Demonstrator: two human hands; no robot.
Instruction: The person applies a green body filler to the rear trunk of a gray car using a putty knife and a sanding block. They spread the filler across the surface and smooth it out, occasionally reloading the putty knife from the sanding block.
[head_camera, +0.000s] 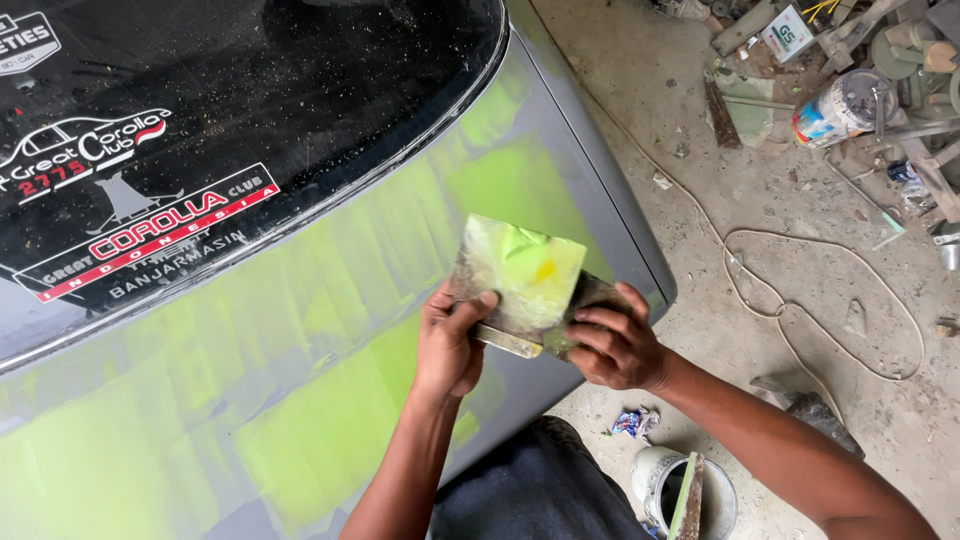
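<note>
1. Head view: the left hand (450, 345) is gripping a flat putty board (522, 275) at its lower left edge, thumb pressing on the top face and fingers curling beneath.
2. The board is carrying a smear of lime-green filler with a yellow spot, and its long axis is running from lower left to upper right, the free end pointing away from the person toward the car's rear window (240, 130).
3. The right hand (615, 345) is closing around a second blade, a scraper (590, 300), fingers pressing it against the board's lower right edge; most of that blade is lying hidden under the board.
4. Both tools are sitting above and ahead of the two grips, hovering over the grey boot lid (330, 330), which is showing broad patches of the same green filler.
5. Stickers are lying on the dark glass at upper left: a white car outline and a slanted red-and-white banner.
6. On the concrete floor (800, 270), a cylindrical tin with a blue-and-orange label (840, 108) is lying on its side at upper right, beside a small white-and-green box (787, 32).
7. A white tub (685, 490) holding a stick is standing near the person's right forearm.
</note>
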